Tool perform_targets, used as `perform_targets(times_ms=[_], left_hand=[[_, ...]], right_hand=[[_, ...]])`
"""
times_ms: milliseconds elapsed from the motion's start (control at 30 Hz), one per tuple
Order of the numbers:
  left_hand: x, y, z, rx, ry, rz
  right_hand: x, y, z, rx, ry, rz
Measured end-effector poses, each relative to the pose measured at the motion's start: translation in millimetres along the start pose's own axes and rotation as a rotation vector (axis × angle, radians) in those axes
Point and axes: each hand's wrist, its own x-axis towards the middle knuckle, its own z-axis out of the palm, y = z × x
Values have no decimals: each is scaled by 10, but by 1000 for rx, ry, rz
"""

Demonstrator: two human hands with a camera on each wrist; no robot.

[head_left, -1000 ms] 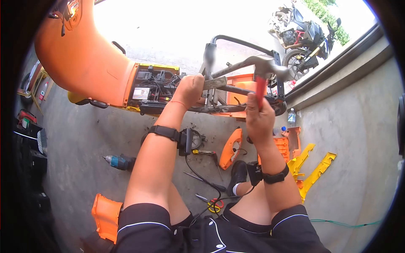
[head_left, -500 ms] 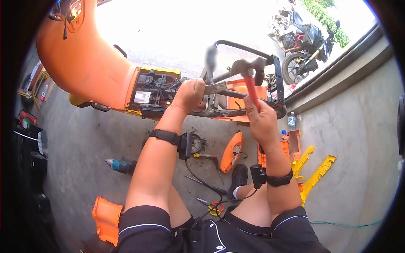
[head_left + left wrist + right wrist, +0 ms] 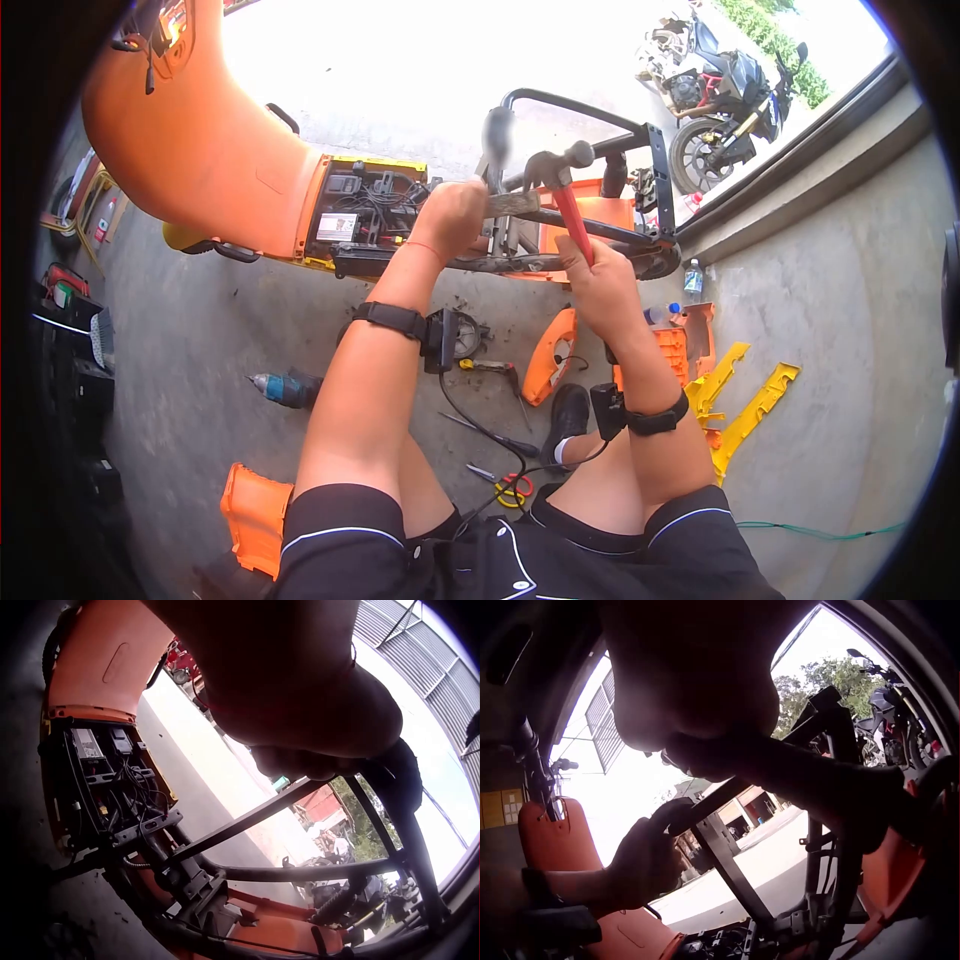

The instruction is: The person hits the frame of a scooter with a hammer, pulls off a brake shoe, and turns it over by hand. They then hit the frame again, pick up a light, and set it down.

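My left hand (image 3: 450, 222) is a fist round one end of a flat grey metal bar (image 3: 513, 204), over the black tube frame (image 3: 580, 108) of an orange scooter (image 3: 230, 170). My right hand (image 3: 607, 295) grips the red handle of a claw hammer (image 3: 571, 215). The steel hammer head is up, close to the bar's free end in the head view. From the right wrist, the left fist (image 3: 641, 859) shows round the bar. The left wrist view has the hand's underside in shadow; its fingers are mostly hidden.
Battery and wiring (image 3: 365, 205) lie exposed in the scooter's body. On the floor are a cordless drill (image 3: 285, 388), scissors (image 3: 510, 488), a screwdriver (image 3: 510, 440), an orange cover (image 3: 552, 355) and yellow panels (image 3: 750, 410). Another motorcycle (image 3: 715, 110) stands outside.
My right hand has brought the hammer leftward, its head going from over the rear of the frame to near the bar's end. The left hand keeps its grip almost in place.
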Motion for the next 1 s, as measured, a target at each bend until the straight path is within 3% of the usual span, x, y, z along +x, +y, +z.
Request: perform_targets(times_ms=[33,133,200,267,333,367,433,533,600,633,667,733,767,833,867,900,933,1000], left_hand=[[-1,-22,20,93,77,120],[-14,-62,50,76,74,98],[-27,-72,72,56,57,55],[-20,-76,78,37,36,31],[-13,-130,75,33,48,62],[-10,-148,88,33,52,67],[-29,-139,54,-128,15,-95],[6,-44,-13,-106,-22,-126],[-1,-72,-7,-56,17,-58],[7,-78,-10,-8,64,3],[16,-88,-6,-8,68,8],[50,9,-125,-233,-135,-388],[27,-22,-85,-235,-134,-396],[-16,-90,22,26,45,-6],[-42,-110,56,26,38,-3],[-35,-107,48,43,26,-16],[-23,-103,37,60,18,-28],[-6,-67,7,-7,-1,-89]], right_hand=[[1,16,-11,28,17,22],[6,-83,-181,67,50,17],[-29,-161,-207,346,91,-5],[-57,-33,-75,296,143,-54],[-34,25,-45,4,-57,43],[-54,24,-37,47,20,35],[-38,-114,-150,74,52,9],[-62,-97,-142,227,86,39],[-28,-12,-26,98,92,-40],[-10,10,-50,-19,-81,78],[-11,13,-79,-21,-76,75],[-32,-63,-123,-8,35,28],[-35,-113,-150,56,57,-12],[-37,-3,-43,152,86,-31],[-48,20,8,252,131,-56],[-72,-16,57,106,127,-71],[-64,65,67,3,-28,45],[-104,19,59,9,34,42]])
